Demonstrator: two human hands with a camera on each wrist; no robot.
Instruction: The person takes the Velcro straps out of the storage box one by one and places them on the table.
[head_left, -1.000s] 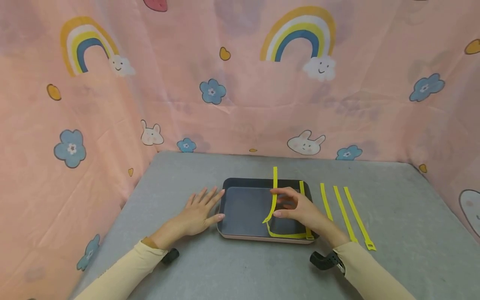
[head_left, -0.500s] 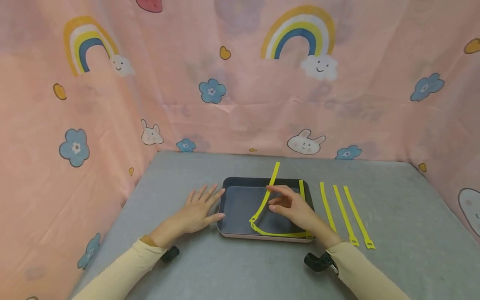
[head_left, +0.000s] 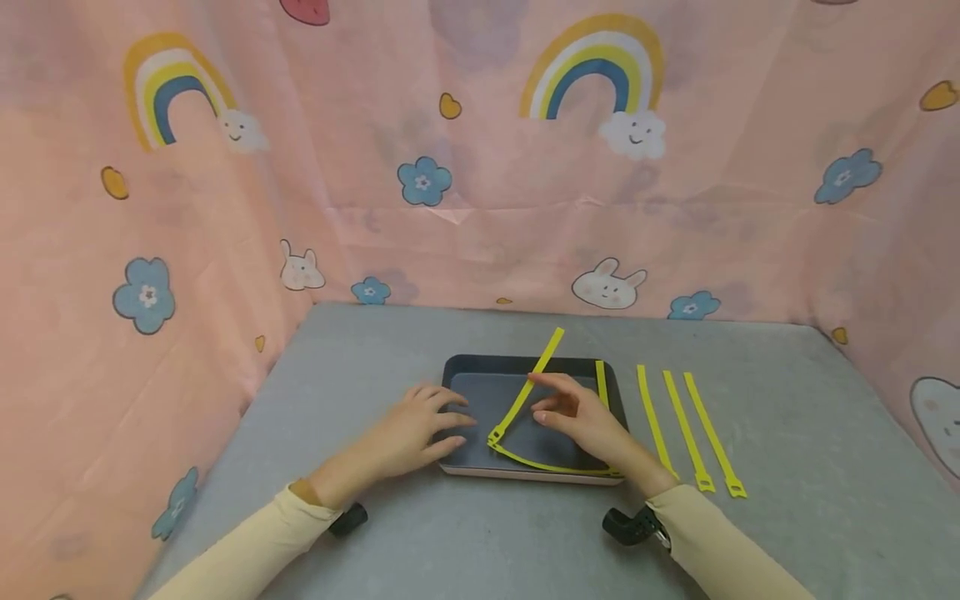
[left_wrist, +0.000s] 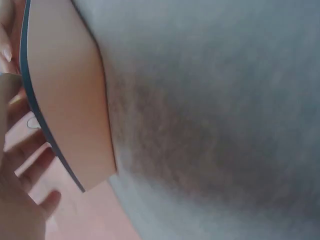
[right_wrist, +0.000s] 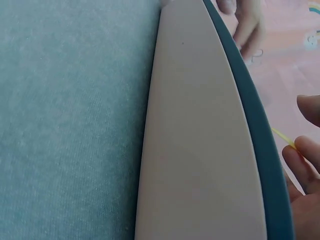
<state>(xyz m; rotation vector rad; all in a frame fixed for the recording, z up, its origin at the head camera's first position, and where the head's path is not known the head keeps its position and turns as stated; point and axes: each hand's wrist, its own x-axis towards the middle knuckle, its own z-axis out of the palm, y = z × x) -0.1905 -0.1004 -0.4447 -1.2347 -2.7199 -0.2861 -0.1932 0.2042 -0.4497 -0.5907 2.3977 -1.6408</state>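
Observation:
A shallow dark-lined baking tray (head_left: 465, 379) with a pinkish outer side lies on the table. My left hand (head_left: 408, 429) reaches over its left rim, fingers bent and spread, holding nothing. Inside the tray, a yellow cable tie (head_left: 517, 407) slants from the front left up across the back rim. My right hand (head_left: 588, 425) hovers over the tray, its index fingertip touching this tie and its thumb apart. Another yellow tie (head_left: 551, 467) curves along the tray's front, near the slanting tie's buckle. A third tie (head_left: 602, 379) runs up the right side, partly behind my right hand.
To the right of the tray, three more yellow ties (head_left: 690, 429) lie side by side on the grey table (head_left: 487, 542). A pink patterned curtain (head_left: 465, 233) hangs behind and at the sides.
My right hand has moved slightly left, and the tie it touches has swung from upright to slanting, its buckle going left. My left hand has shifted right over the tray's rim, fingers bending.

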